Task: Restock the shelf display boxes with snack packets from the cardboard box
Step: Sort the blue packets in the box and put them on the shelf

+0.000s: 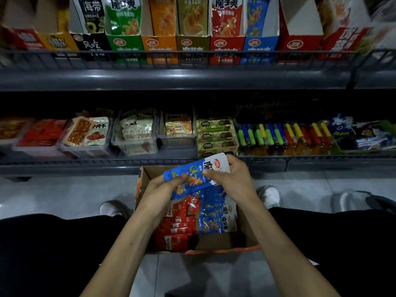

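Blue packets [194, 179] sit in a small stack between your two hands, held above the open cardboard box [222, 243] on the floor. Your left hand [162, 189] curls round the stack's lower left end, thumb on top. Your right hand [229, 176] pinches the upper right end, fingers wrapped behind the white top edge.

Below the stack, inside the box, more blue packets lie on the right and red packets [177, 224] are piled on the left. The box rests between your knees, with your white shoes [269, 196] on either side of it.

Ahead, the lower shelf [85, 166] carries clear tubs of snacks and a row of coloured lighters [285, 136]. On the upper shelf stands a row of display boxes; the blue one [259, 48] stands between two red ones.
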### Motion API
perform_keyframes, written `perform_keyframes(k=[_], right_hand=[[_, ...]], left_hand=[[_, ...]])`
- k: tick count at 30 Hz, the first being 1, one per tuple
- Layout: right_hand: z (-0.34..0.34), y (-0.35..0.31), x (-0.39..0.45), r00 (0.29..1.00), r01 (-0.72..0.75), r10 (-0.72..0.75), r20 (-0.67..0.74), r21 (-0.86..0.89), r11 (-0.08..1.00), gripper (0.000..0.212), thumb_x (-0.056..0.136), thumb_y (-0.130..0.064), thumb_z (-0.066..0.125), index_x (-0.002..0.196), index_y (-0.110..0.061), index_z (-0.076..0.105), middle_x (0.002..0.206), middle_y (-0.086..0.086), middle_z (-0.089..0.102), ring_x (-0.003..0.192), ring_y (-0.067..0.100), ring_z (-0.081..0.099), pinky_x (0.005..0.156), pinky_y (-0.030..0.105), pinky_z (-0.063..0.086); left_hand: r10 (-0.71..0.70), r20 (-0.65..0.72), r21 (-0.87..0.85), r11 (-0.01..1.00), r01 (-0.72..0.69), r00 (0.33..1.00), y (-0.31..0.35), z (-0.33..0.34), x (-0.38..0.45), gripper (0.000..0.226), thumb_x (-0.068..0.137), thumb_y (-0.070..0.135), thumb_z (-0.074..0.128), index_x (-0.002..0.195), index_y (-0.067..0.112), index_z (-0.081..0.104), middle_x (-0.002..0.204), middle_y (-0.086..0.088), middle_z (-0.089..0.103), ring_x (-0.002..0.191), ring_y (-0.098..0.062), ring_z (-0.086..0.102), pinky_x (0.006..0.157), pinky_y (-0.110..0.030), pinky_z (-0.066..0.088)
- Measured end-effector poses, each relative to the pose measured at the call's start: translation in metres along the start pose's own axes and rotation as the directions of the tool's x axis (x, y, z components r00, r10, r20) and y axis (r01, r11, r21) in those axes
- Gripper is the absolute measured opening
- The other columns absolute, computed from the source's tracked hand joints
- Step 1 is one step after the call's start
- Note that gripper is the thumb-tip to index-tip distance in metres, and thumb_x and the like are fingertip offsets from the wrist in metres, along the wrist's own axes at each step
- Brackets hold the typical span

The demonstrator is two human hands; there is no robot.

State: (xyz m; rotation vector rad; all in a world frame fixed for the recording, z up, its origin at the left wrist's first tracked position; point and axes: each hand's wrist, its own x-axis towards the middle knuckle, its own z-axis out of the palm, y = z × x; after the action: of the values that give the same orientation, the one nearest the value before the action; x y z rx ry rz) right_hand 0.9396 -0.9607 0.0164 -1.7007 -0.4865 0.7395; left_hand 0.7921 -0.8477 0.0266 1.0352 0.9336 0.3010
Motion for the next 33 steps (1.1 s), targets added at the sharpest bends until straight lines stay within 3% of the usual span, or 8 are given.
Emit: perform_keyframes(k=[6,12,15,18,23,26,30,33], right_hand=[[-0.002,-0.01,0.0,0.999,0.038,-0.043,-0.029,-0.136,0.99,0.039,0.068,-0.027,0.087,0.094,-0.02,0.059,0.089,-0.001,0.067,0.082,0.017,0.066,0.065,0.029,0.056],[-0.004,-0.044,0.003,0.953,0.169,-0.259,-0.159,-0.431,0.886,0.045,0.077,-0.03,0.08,0.109,-0.019,0.05,0.094,-0.003,0.062,0.083,0.01,0.063,0.064,0.026,0.057],[-0.024,-0.061,0.009,0.946,0.21,-0.268,-0.18,-0.285,0.935,0.044,0.074,-0.025,0.083,0.107,-0.026,0.053,0.097,-0.009,0.064,0.084,0.003,0.063,0.063,0.012,0.05],[-0.048,-0.077,0.02,0.968,0.141,-0.118,-0.22,0.095,0.985,0.048,0.066,-0.014,0.088,0.104,-0.024,0.06,0.097,-0.003,0.072,0.088,0.014,0.07,0.071,0.028,0.058],[-0.076,-0.125,0.036,0.962,0.204,-0.164,-0.219,0.175,0.963,0.032,0.076,0.004,0.074,0.09,-0.018,0.058,0.081,-0.002,0.07,0.072,0.011,0.068,0.06,0.028,0.057],[-0.099,-0.167,0.047,0.911,0.323,-0.293,-0.29,0.062,0.944,0.034,0.079,0.004,0.073,0.09,-0.022,0.055,0.088,-0.001,0.069,0.083,0.014,0.069,0.073,0.035,0.06],[-0.129,-0.221,0.055,0.798,0.443,-0.5,-0.337,-0.234,0.865,0.028,0.086,-0.008,0.069,0.1,-0.022,0.049,0.091,-0.012,0.061,0.082,-0.003,0.06,0.063,0.014,0.05],[-0.142,-0.257,0.066,0.707,0.509,-0.636,-0.308,-0.402,0.761,0.027,0.091,-0.007,0.064,0.105,-0.02,0.045,0.098,-0.011,0.058,0.082,0.003,0.059,0.054,0.016,0.046]], left_hand=[[0.215,-0.008,0.343,0.918,-0.199,0.977,0.007,0.004,0.002,0.009,0.092,0.02,0.063,0.092,0.017,0.072,0.081,-0.002,0.075,0.075,-0.02,0.072,0.071,-0.035,0.056],[0.512,0.168,0.762,0.475,-0.441,0.842,0.036,0.031,-0.009,0.021,0.09,0.029,0.065,0.071,0.018,0.067,0.055,-0.002,0.06,0.051,-0.009,0.053,0.045,-0.017,0.036],[0.461,0.174,0.682,0.581,-0.444,0.87,0.061,0.041,-0.004,0.014,0.089,0.027,0.066,0.076,0.025,0.066,0.06,0.002,0.066,0.053,-0.004,0.06,0.05,-0.019,0.046],[0.404,0.143,0.429,0.798,-0.424,0.904,0.086,0.055,0.008,0.01,0.086,0.012,0.069,0.08,0.019,0.067,0.06,0.009,0.069,0.054,-0.003,0.061,0.053,-0.02,0.047],[0.427,0.246,0.404,0.771,-0.493,0.87,0.122,0.09,0.031,0.007,0.084,0.014,0.072,0.082,0.02,0.069,0.069,0.004,0.07,0.064,-0.012,0.063,0.066,-0.034,0.053],[0.581,0.324,0.567,0.513,-0.645,0.747,0.154,0.112,0.041,0.016,0.083,0.027,0.071,0.098,0.022,0.068,0.083,0.005,0.072,0.073,-0.009,0.065,0.073,-0.032,0.054],[0.784,0.462,0.673,-0.005,-0.74,0.415,0.205,0.136,0.047,0.043,0.085,0.022,0.064,0.126,0.018,0.052,0.116,-0.002,0.062,0.107,-0.018,0.057,0.088,-0.027,0.046],[0.707,0.58,0.774,-0.325,-0.543,0.404,0.233,0.154,0.058,0.057,0.083,0.026,0.058,0.138,0.023,0.04,0.124,-0.008,0.053,0.116,-0.029,0.048,0.097,-0.038,0.04]])
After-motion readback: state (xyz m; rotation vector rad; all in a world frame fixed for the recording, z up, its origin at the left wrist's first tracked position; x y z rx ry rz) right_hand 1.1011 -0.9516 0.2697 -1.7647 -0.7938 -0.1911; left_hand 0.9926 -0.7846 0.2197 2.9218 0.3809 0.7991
